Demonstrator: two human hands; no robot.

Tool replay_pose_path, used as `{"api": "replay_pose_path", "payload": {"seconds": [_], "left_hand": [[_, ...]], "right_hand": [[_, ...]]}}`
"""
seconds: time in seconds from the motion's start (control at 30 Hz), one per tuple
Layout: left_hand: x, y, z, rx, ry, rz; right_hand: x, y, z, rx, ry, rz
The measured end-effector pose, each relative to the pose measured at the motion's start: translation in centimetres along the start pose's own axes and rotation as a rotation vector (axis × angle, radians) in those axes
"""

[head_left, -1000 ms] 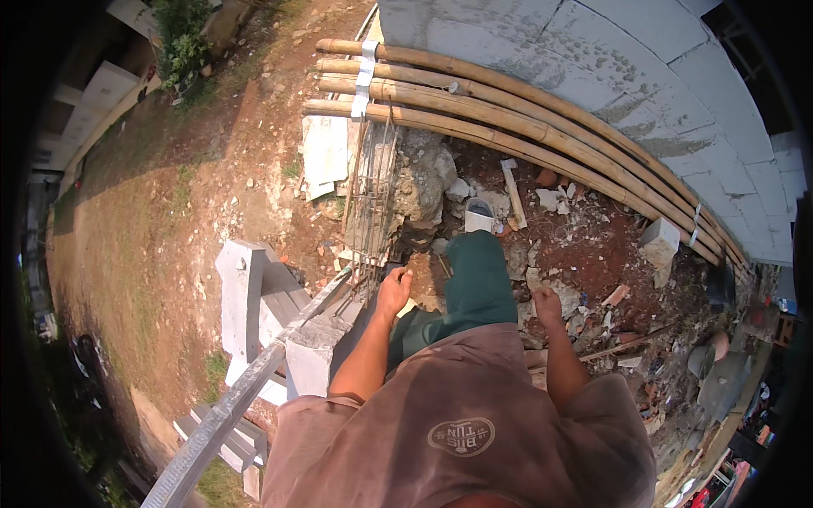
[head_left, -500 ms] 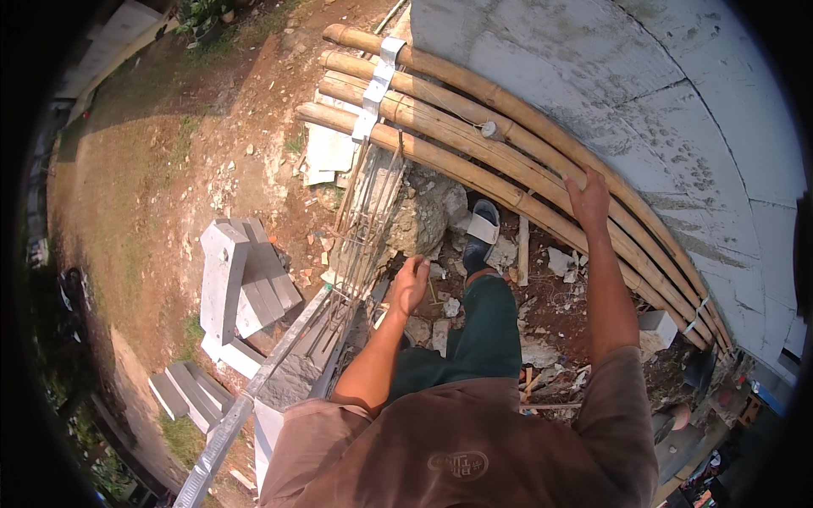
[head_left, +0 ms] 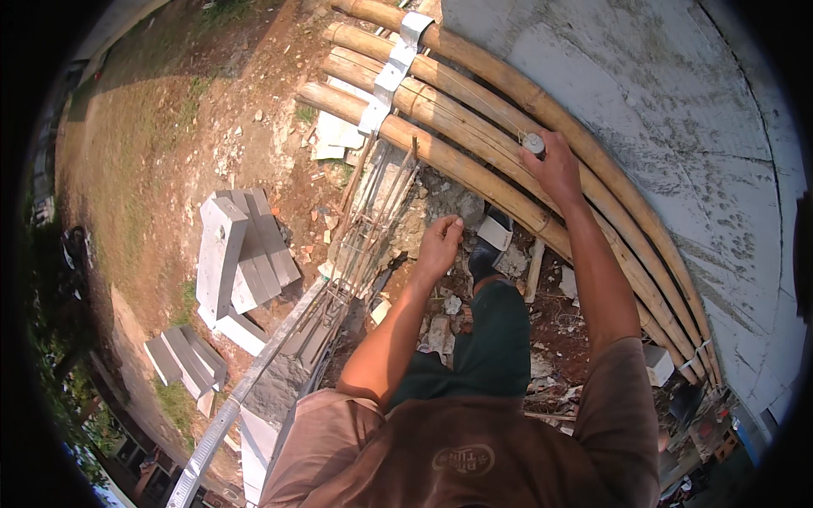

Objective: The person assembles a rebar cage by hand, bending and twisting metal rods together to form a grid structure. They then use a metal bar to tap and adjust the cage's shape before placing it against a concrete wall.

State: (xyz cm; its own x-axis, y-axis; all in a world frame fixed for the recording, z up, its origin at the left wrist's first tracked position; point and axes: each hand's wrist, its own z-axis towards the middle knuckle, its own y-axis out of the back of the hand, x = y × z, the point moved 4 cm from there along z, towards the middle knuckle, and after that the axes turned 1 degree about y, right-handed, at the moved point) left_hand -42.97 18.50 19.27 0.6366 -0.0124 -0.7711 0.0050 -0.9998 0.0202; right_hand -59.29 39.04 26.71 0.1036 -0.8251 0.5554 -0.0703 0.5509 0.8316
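Note:
My right hand [head_left: 559,169] reaches over the bamboo poles [head_left: 474,106], its fingers closed round a small grey cylinder [head_left: 533,145]. A thin yellowish string is tied to the cylinder and runs along the poles toward the far left. Lower and to the left, my left hand [head_left: 440,245] hangs in front of the poles with curled fingers. Whether anything small is pinched in it, I cannot make out. Across the far ends of the poles lies a bent strip of shiny metal [head_left: 393,74].
A grey wall [head_left: 627,93] rises beyond the poles. Rusty rebar [head_left: 364,220] stands left of my left hand, beside a long metal bar [head_left: 229,411]. Grey blocks [head_left: 222,254] are stacked on the soil at left. Rubble surrounds my sandalled foot [head_left: 491,235].
My right hand has left the pole, moved farther away and to the left, and taken hold of the grey cylinder. My left hand has moved forward and right.

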Motion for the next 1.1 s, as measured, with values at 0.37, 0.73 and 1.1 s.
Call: {"api": "replay_pose_path", "payload": {"seconds": [0.37, 0.73, 1.1], "left_hand": [[-6.4, -4.0, -9.4, 0.464, 0.118, -0.266], [1.7, -4.5, -15.5, 0.453, 0.029, -0.326], [4.0, -2.7, -3.7, -0.026, 0.244, -0.481]], "right_hand": [[7.2, 4.2, -20.6, -0.037, -0.481, 0.888], [12.4, 1.5, -29.5, 0.071, -0.274, 0.368], [-2.2, 10.0, -13.4, -0.168, -0.257, -0.096]]}}
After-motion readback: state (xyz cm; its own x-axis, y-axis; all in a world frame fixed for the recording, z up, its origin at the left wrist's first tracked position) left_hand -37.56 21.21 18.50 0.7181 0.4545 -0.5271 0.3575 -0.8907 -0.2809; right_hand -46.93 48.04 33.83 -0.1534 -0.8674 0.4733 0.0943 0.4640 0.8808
